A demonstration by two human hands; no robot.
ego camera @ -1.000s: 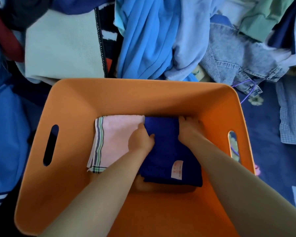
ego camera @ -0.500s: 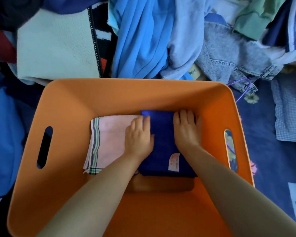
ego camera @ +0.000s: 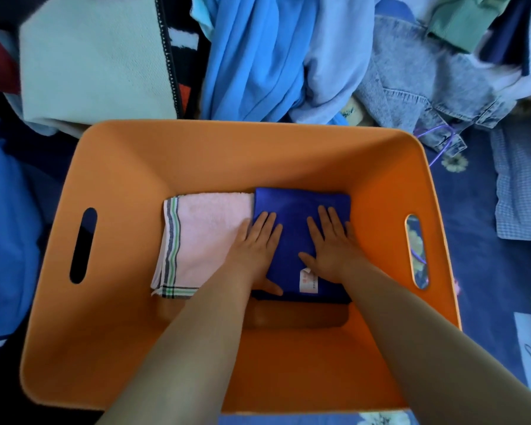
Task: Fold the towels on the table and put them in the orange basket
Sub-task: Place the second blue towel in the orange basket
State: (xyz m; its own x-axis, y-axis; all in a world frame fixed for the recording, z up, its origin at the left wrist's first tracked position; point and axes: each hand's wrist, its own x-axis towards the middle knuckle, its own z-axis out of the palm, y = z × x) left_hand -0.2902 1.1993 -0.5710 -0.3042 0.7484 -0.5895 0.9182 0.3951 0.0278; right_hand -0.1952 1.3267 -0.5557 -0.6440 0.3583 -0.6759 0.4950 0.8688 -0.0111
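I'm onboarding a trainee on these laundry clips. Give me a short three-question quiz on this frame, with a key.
1. True or false: both hands lie flat on the blue towel.
2. Which towel lies nearer the basket's dark handle slot? A) blue B) pink
3. Fill in: the small pale label sits on the ____ towel.

Key
1. True: the left hand and right hand press it with straight fingers.
2. B: the pink towel lies beside the blue one, edges touching.
3. Blue, beside the right hand.
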